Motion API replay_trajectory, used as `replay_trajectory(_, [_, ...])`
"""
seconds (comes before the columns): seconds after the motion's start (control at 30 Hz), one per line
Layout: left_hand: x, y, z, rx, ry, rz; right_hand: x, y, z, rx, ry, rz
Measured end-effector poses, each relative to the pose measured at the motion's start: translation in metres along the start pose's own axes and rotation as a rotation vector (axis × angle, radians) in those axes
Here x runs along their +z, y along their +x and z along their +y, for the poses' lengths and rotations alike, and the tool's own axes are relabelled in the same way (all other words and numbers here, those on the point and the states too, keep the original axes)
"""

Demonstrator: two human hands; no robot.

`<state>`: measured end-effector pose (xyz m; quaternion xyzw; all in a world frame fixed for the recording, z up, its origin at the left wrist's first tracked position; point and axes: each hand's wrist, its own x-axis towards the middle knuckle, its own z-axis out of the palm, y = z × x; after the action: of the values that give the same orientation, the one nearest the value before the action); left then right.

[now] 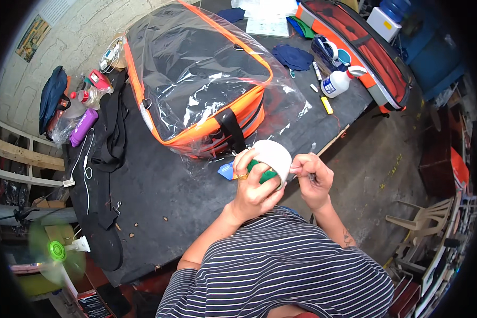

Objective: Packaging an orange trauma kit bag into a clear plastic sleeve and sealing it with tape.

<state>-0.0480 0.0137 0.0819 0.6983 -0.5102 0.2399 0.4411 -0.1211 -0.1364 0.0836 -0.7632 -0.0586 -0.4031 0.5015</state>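
My left hand is wrapped round a wide white roll with a green inside, which looks like a roll of tape. Its fingers reach into the green core. Close to the roll's right side, my right hand is closed, thumb and fingertips pinched together at the roll's edge. What they pinch is too small to make out. Just beyond the roll stands a bag with bright orange edging, covered by a loose clear plastic sheet. A blue packet lies beside my left hand.
On the dark table are black straps, a purple pouch, a white spray bottle, a yellow marker and dark blue cloth. Another orange-edged bag lies at the far right. A green fan stands lower left.
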Motion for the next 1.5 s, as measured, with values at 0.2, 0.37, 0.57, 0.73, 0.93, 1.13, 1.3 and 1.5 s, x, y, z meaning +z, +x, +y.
replay_trajectory(0.2, [0.004, 0.003, 0.000, -0.093, -0.060, 0.022, 0.004, 0.000, -0.001, 0.107, 0.116, 0.122])
replay_trajectory(0.37, [0.002, 0.001, -0.003, -0.021, -0.045, 0.002, -0.001, 0.001, 0.003, 0.096, 0.101, 0.059])
replay_trajectory(0.57, [0.001, 0.005, 0.000, 0.023, -0.017, -0.003, -0.006, 0.005, 0.000, -0.101, -0.148, 0.009])
replay_trajectory(0.73, [0.000, 0.007, 0.003, 0.042, -0.014, -0.006, -0.002, -0.002, -0.002, -0.084, -0.086, 0.133])
replay_trajectory(0.93, [-0.001, 0.007, 0.003, 0.049, -0.040, -0.006, -0.009, 0.009, -0.007, -0.180, -0.153, 0.037])
replay_trajectory(1.13, [0.004, 0.007, 0.005, -0.008, -0.082, 0.038, -0.010, 0.011, -0.003, -0.140, -0.114, 0.004])
replay_trajectory(1.3, [0.009, 0.002, 0.002, -0.040, -0.051, 0.038, -0.004, 0.000, 0.005, -0.086, -0.052, -0.018])
replay_trajectory(1.5, [0.008, 0.003, -0.002, -0.059, -0.026, 0.036, -0.007, 0.002, 0.006, 0.135, 0.015, 0.064])
